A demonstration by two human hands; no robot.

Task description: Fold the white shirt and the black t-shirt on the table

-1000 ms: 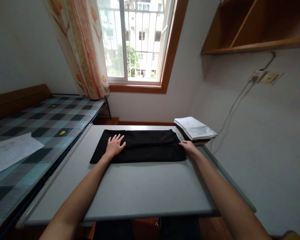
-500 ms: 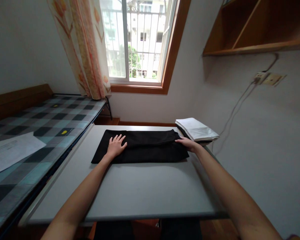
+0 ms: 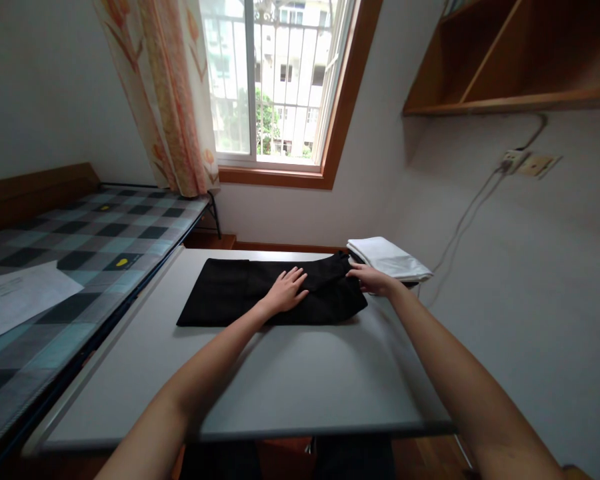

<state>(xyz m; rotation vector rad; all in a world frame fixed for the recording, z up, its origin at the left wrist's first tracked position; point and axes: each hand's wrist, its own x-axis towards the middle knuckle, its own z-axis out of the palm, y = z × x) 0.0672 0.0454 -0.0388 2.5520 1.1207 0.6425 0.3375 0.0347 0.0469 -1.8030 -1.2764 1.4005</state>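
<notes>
A folded black garment (image 3: 225, 290) lies lengthwise across the white table (image 3: 300, 380); its exact kind does not show. My left hand (image 3: 287, 291) rests flat on the middle of the cloth, fingers spread. At the right end, my right hand (image 3: 371, 279) has its fingers closed on the garment's edge, which is lifted and bunched a little. Just behind that hand, a folded white cloth (image 3: 387, 259) sits on top of darker folded cloth at the table's far right corner.
To the left stands a bed with a checked mattress (image 3: 145, 230), and a sheet of paper (image 3: 27, 297) lies on it. A curtain (image 3: 173, 100) hangs by the window. On the right are a wall shelf (image 3: 510, 100) and a socket with cables (image 3: 513, 160).
My left hand has slid right along the garment, from near its left end to its middle. My right hand has drawn the right end slightly inward and up.
</notes>
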